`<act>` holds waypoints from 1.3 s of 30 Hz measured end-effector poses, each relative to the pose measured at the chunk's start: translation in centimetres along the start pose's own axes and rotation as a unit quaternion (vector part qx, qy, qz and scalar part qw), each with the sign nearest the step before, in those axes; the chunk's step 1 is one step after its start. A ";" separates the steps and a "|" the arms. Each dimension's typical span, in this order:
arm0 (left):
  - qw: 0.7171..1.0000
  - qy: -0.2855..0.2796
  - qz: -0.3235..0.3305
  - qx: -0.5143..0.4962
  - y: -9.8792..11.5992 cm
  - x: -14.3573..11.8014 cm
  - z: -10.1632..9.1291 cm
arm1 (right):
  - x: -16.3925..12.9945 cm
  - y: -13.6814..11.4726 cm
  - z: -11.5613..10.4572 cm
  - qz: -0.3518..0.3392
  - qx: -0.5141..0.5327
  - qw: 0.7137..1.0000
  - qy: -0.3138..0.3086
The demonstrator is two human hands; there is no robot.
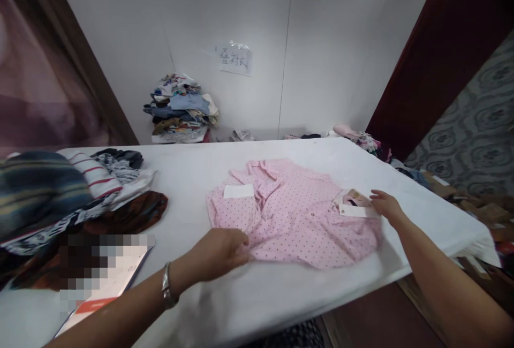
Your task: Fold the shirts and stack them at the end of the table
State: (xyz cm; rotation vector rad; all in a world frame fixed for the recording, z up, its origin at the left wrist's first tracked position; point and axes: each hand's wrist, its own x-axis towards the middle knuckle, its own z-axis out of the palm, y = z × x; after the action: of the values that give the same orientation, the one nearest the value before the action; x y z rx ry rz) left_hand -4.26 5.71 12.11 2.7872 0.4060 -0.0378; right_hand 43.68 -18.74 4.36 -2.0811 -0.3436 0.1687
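A pink shirt (297,214) with small dark dots lies crumpled on a white-covered table (241,297). Its collar, with a white inner band, is at the right, and a white cuff (239,191) shows at the left. My left hand (225,251), wearing a silver bracelet (166,285), is closed on the shirt's near-left edge. Over at the collar end, my right hand (387,206) has its fingers stretched out and apart, touching or just above the white band.
A loose heap of clothes (96,187) lies at the table's left, with a partly blurred tablet-like sheet (116,273) before it. Folded clothes (180,107) are stacked by the wall behind. More garments (361,139) lie beyond the far right edge. Cardboard boxes (482,211) stand at the right.
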 end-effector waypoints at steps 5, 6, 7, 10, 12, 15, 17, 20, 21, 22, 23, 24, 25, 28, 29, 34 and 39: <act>0.986 0.132 -0.098 0.039 -3.1 7.3 -2.5 | 1.5 -4.6 4.1 -0.064 -0.119 0.987 -0.087; 0.984 0.134 -0.100 0.059 -3.9 9.3 -2.6 | 1.7 -5.5 5.2 -0.066 -0.175 0.977 -0.104; 0.984 0.122 -0.109 0.077 -4.6 11.1 -2.5 | 1.9 -6.3 6.2 -0.067 -0.235 0.963 -0.115; 0.981 0.042 -0.155 0.107 -6.3 15.2 -1.4 | 2.5 -7.4 9.0 -0.070 -0.359 0.922 -0.124; 0.979 -0.001 -0.173 0.113 -6.8 16.4 -0.6 | 2.7 -7.5 10.3 -0.092 -0.377 0.913 -0.130; 0.975 -0.027 -0.186 0.116 -7.5 16.6 -0.9 | 3.3 -8.0 11.1 -0.130 -0.376 0.907 -0.136; 0.970 -0.021 -0.204 0.127 -8.3 16.1 -2.6 | 4.3 -9.1 10.8 -0.144 -0.374 0.908 -0.119; 0.949 0.043 -0.266 0.163 -10.7 15.3 -7.0 | 6.6 -11.8 9.8 -0.166 -0.345 0.923 -0.027; 0.934 0.081 -0.298 0.178 -11.7 15.1 -8.5 | 7.5 -12.8 9.6 -0.173 -0.323 0.930 0.014; 0.921 0.112 -0.323 0.188 -12.7 15.0 -9.8 | 8.3 -13.7 9.6 -0.176 -0.300 0.936 0.050; 0.910 0.132 -0.343 0.192 -13.6 14.9 -10.8 | 9.0 -14.5 9.8 -0.174 -0.279 0.941 0.077; 0.903 0.140 -0.358 0.193 -14.5 14.9 -11.5 | 9.5 -15.2 10.2 -0.171 -0.263 0.945 0.090; 0.900 0.140 -0.364 0.194 -15.2 14.9 -11.6 | 9.8 -15.7 10.7 -0.172 -0.253 0.948 0.090; 0.916 0.149 -0.309 0.208 -16.2 15.0 -9.8 | 8.9 -16.1 13.0 -0.219 -0.210 0.952 0.049; 0.928 0.156 -0.269 0.207 -16.2 14.9 -8.5 | 8.0 -15.9 13.7 -0.236 -0.187 0.954 0.007; 0.982 0.090 -0.118 0.116 -14.4 12.3 -2.0 | 0.3 -13.3 14.6 -0.236 -0.133 0.916 -0.295; 0.988 0.087 -0.055 0.111 -12.9 7.4 0.9 | -6.5 -9.0 11.1 -0.344 -0.195 0.851 -0.344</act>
State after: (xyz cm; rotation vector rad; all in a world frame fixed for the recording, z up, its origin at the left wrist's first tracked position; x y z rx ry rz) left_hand -0.80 19.18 6.64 2.9958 0.6344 0.1439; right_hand 33.08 -7.28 6.33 -2.0748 -1.6491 0.4347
